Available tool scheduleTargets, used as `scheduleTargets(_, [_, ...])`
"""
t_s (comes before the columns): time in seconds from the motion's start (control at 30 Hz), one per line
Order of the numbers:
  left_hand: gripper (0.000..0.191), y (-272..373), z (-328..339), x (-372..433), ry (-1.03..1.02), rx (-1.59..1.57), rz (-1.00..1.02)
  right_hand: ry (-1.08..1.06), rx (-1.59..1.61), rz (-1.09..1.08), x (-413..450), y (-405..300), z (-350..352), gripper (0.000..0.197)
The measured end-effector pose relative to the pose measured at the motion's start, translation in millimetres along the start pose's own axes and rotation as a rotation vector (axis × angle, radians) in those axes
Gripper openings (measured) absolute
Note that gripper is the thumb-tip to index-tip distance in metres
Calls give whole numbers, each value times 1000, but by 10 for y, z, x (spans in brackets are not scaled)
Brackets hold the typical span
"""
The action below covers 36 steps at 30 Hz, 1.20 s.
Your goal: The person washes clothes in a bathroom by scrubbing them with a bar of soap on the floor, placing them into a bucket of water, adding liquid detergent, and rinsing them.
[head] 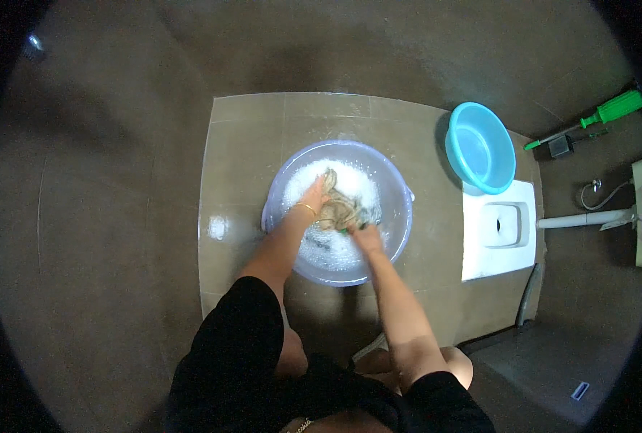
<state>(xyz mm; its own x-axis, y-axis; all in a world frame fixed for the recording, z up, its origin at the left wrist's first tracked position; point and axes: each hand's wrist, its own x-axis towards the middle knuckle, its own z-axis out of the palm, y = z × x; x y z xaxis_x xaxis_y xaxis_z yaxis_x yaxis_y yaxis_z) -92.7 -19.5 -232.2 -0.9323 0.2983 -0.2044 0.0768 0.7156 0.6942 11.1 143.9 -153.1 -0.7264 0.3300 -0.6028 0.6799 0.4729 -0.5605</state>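
Before me on the floor stands a round lavender plastic basin (338,144) with soapy water (334,258) and white foam (354,174) in it. A bunched, wet beige cloth (338,212) lies in the suds. My left hand (318,196), with a gold-coloured bangle at the wrist, grips the cloth's upper left part. At the cloth's lower right is my right hand (366,238), slightly blurred, its fingers closed on the fabric. A small green patch shows beside those fingers; I cannot tell what it is. Some dark material shows under the foam.
A light blue plastic tub (481,149) stands at the right, overlapping the edge of a white squat toilet (500,230). Beyond are a green-handled brush (616,108), a white pipe (586,219) and a hose (605,200). Wet tiled floor (245,162) surrounds the basin.
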Motion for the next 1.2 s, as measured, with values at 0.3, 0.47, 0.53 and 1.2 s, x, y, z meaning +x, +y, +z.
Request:
scheduleTargets(0.3, [60, 347, 203, 272, -406, -233, -115, -271, -63, -52, -291, 360, 287, 46])
scheduleTargets(0.47, [40, 855, -123, 208, -361, -275, 89, 295, -290, -218, -322, -137, -395, 37])
scheduleTargets(0.53, [39, 1140, -145, 197, -376, -457, 153, 404, -236, -227, 119, 309, -321, 37])
scheduleTargets(1.2, [28, 2097, -1854, -506, -343, -718, 575, -323, 513, -616, -122, -607, -787, 49])
